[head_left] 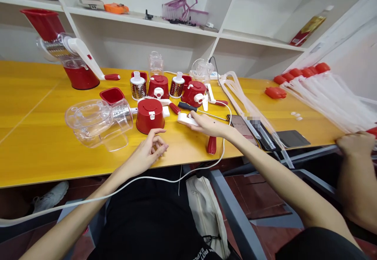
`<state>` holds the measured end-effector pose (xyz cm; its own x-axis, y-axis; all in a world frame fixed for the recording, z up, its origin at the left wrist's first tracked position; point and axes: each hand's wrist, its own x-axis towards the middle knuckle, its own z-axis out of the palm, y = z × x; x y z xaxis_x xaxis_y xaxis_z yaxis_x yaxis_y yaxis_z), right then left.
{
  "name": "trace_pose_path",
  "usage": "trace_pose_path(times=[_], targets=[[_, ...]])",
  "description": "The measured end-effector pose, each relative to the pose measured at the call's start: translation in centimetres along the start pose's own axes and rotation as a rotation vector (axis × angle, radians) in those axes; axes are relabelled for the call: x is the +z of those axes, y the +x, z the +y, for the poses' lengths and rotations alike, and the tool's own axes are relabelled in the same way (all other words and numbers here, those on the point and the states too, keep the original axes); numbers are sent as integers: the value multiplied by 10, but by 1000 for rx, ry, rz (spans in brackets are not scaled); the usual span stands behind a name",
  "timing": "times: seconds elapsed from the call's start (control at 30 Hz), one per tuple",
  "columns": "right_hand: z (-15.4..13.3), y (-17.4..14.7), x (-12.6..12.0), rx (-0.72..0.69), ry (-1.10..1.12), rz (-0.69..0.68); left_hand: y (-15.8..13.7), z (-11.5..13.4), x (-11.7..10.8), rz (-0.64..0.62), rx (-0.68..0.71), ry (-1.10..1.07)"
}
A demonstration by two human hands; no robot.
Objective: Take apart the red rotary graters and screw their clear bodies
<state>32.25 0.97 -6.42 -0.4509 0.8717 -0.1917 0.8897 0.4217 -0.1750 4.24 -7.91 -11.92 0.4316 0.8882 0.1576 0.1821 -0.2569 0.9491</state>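
White crank handle (186, 119), judged light, stiff, best gripped mid-arm, was pinched in right hand (206, 125); empty left hand (149, 149) was loosely curled at its 8 o'clock.

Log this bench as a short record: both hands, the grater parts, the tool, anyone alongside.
Left hand: holds nothing visible, fingers loosely curled, in front of the nearest red base
Right hand: holding a white crank handle
Assembled unit: rotary grater, upright, back left
Clear part: transparent grater housing, left of that base
Drums: two metal grating drums, upright
Tool: screwdriver, lying beyond the right hand
Alongside: another person's hand, right edge
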Motion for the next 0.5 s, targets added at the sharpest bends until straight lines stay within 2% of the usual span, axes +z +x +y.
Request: trace_pose_path(times=[0.17,0.3,0.4,0.5], targets=[[-8,24,3,-25,-7,67,2,-3,-1,-9,26,73],[-10,35,7,-9,-20,124,-2,1,-3,34,125,168],[-7,42,15,9,-33,173,-19,7,-6,159,258,267],[-1,45,24,4,-30,229,-48,12,-12,338,421,374]])
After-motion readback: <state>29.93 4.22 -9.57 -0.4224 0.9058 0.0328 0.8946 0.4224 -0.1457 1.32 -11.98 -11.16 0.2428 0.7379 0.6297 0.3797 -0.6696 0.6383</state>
